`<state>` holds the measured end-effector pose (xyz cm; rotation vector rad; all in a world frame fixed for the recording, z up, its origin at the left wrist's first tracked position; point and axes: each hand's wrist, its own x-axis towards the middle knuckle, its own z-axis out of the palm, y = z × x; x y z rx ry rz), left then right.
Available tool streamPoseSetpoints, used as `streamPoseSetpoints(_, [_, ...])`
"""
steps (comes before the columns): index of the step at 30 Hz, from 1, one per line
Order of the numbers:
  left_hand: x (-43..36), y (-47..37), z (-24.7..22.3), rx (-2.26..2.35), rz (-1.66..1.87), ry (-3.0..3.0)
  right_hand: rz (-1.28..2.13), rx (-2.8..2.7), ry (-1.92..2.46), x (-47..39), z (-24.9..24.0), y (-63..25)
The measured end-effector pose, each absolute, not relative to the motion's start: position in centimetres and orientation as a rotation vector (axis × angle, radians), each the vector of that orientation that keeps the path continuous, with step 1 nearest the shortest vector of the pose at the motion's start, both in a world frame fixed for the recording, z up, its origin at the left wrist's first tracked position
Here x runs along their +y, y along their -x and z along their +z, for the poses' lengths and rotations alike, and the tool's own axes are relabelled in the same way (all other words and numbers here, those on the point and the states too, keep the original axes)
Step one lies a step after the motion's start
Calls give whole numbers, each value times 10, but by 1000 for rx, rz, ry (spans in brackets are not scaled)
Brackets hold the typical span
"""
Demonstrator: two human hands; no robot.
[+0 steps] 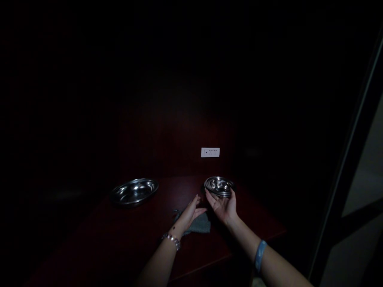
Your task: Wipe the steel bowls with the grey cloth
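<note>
Head view: right hand [224,206] cups round steel bowls [218,185]; left hand [190,213], fingers spread, overlies grey cloth [200,224].

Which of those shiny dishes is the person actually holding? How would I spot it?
Start at the dark red table and find the small white panel on the wall. Just below it, the right hand lifts a small steel dish; the wider steel bowl lies untouched far left.

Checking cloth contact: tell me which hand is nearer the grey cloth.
Left. The left hand lies over the cloth; the right hand is beside it, holding a steel bowl.
</note>
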<state>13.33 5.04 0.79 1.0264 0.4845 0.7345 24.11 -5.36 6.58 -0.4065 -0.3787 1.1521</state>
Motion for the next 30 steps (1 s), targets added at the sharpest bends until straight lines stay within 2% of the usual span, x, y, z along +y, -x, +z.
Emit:
streamPoseSetpoints(15, [47, -131, 12, 465, 731, -1012, 1065, -388, 297, -21, 59, -270])
streamPoseSetpoints(22, [41, -131, 19, 463, 726, -1052, 1297, -326, 687, -9, 29, -260])
streamPoseSetpoints(30, [41, -135, 18, 487, 799, -1078, 1173, -673, 1024, 7, 22, -258])
